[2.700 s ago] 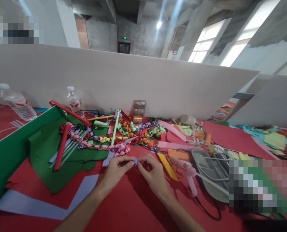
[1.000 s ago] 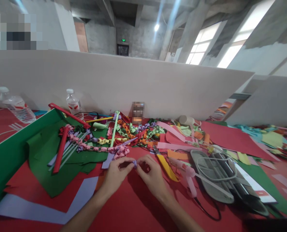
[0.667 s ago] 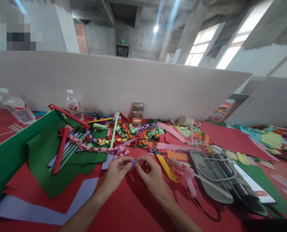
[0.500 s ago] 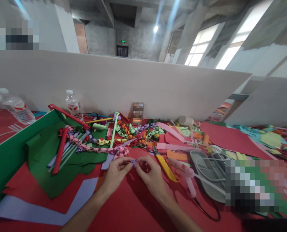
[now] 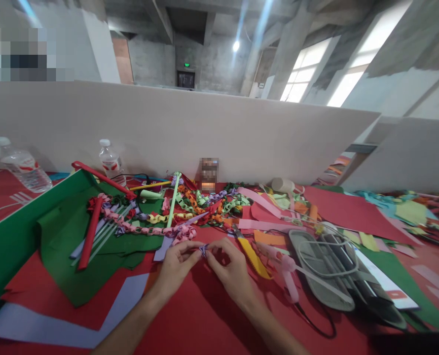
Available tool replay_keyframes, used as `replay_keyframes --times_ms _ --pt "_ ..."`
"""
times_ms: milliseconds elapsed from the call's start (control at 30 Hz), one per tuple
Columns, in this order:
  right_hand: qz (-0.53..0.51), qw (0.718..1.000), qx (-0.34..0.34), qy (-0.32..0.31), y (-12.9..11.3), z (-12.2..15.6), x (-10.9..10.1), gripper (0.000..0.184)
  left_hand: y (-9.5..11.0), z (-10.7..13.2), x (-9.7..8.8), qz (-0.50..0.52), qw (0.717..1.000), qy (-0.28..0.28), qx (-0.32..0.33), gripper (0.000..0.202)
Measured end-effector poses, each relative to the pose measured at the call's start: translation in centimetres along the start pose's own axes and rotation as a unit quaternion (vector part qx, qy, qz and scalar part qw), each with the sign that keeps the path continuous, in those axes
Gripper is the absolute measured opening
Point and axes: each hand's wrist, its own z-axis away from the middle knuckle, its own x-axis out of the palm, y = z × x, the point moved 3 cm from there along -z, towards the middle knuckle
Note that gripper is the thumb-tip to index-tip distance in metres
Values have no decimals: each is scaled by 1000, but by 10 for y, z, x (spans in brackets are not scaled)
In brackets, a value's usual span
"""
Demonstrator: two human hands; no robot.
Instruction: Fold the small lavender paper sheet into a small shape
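Observation:
Between my fingertips is a small folded piece of purple paper (image 5: 203, 250). My left hand (image 5: 181, 264) pinches it from one side, and my right hand (image 5: 229, 264) grips it from the other, thumbs and forefingers nearly meeting. Its exact folded shape is partly covered by my fingers. Just beyond my hands lies a pink paper chain (image 5: 184, 233), and a strip of purple paper (image 5: 163, 249) rests left of my left fingers. A yellow utility knife (image 5: 254, 256) is to the right of my right hand, with a pink glue gun (image 5: 288, 271) further right.
Coloured paper chains (image 5: 204, 202) heap up before a white partition (image 5: 204, 133). Green sheets (image 5: 64, 246), a red paper tube (image 5: 91, 231) and water bottles (image 5: 111, 162) are at left. A grey case with a cable (image 5: 308, 286) and a phone (image 5: 385, 283) lie at right.
Both hands keep nearly the same place, and the purple paper between the fingertips has turned slightly. The whole view has shifted a little.

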Motion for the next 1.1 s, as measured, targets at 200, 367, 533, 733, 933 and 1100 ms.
replay_keyframes --times_ms 200,367,533,733,933,1100 --pt "14 1000 -5 -4 0 0 -1 5 0 1 0 3 1000 0 -2 29" --pt "15 1000 -15 -12 -1 0 -1 6 1 0 -1 -31 999 5 9 28" --pt "21 999 -18 -16 -1 0 -1 7 2 0 -3 -51 999 12 4 27" --pt "44 997 -44 -53 -3 -2 -3 10 -1 0 -6 -29 999 26 -26 30" --pt "8 998 -27 -58 -5 -4 -6 9 1 1 -5 -3 999 12 -37 32" --pt "-50 998 32 -36 5 -5 -3 9 3 0 -2 -38 998 40 18 27"
